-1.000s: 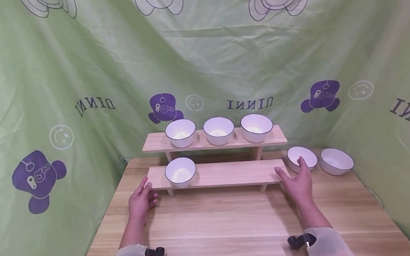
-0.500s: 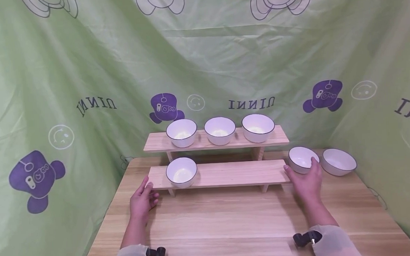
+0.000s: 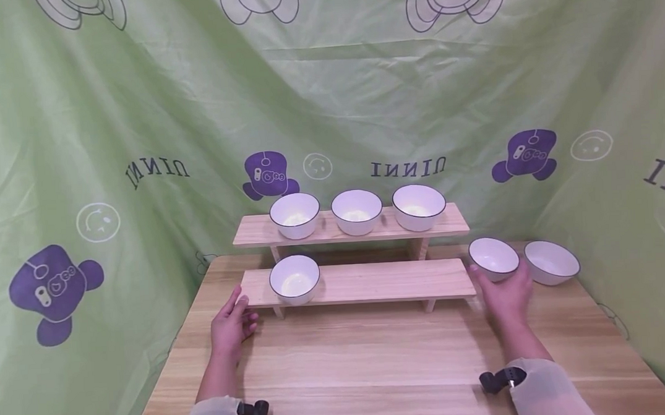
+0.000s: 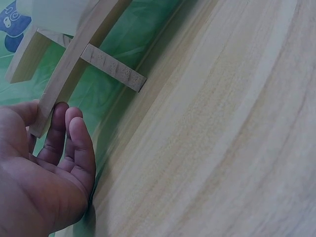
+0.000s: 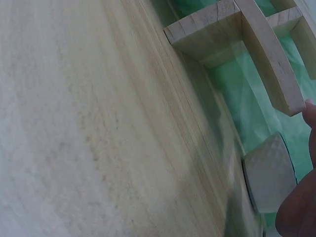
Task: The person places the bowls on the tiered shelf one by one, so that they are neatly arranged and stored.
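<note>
My left hand [image 3: 229, 328] is at the left end of the lower wooden shelf board [image 3: 386, 280]. In the left wrist view its thumb and fingers pinch the board's end from both faces. My right hand [image 3: 509, 291] is spread at the near side of a white, dark-rimmed bowl [image 3: 493, 256] on the table right of the shelf. The thumb lies towards the bowl's left side, the fingers towards its right. In the right wrist view that bowl [image 5: 269, 175] stands on the table, with a gap between thumb and rim. Another white bowl [image 3: 551, 263] stands just to the right.
Three white bowls line the upper shelf board [image 3: 345, 235], the middle bowl [image 3: 357, 212] at its centre. One more bowl [image 3: 294, 280] sits towards the left of the lower board. Behind the wooden table [image 3: 362, 367] hangs a green printed cloth [image 3: 328, 108].
My right hand has moved right, away from the lower shelf's right end, and closer around the nearer bowl, its fingers now at the bowl's right side. The left hand stays put.
</note>
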A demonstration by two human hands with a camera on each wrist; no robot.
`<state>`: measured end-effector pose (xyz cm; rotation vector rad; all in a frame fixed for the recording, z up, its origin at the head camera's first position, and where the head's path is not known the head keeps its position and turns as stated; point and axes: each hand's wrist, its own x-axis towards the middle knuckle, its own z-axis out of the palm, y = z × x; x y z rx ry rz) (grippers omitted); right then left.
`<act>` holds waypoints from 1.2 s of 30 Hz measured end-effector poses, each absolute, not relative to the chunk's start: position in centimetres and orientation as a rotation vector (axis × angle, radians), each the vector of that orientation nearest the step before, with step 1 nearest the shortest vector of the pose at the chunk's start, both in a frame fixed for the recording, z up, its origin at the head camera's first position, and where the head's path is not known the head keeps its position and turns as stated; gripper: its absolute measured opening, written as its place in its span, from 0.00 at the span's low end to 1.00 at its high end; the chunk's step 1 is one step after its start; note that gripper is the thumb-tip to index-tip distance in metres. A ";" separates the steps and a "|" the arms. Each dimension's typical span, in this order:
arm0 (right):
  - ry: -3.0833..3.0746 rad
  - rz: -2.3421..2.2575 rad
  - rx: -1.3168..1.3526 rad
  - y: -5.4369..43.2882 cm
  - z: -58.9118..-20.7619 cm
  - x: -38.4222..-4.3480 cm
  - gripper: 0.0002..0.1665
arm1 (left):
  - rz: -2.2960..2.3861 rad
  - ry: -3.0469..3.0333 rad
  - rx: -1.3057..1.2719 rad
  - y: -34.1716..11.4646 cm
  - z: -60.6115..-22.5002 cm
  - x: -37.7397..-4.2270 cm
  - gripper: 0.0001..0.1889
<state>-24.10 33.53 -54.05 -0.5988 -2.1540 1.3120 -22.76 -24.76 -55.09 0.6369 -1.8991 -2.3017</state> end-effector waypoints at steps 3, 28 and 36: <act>-2.145 1.307 -0.598 33.8 -54.2 -24.4 0.67 | -2.297 -1.892 0.644 -24.8 -55.1 -22.8 0.33; -2.191 1.378 -0.640 35.3 -55.3 -26.3 0.74 | -2.283 -1.923 0.650 -25.0 -55.1 -22.8 0.33; -2.210 1.409 -0.640 36.1 -55.7 -26.7 0.73 | -2.277 -1.928 0.650 -24.8 -55.0 -22.8 0.33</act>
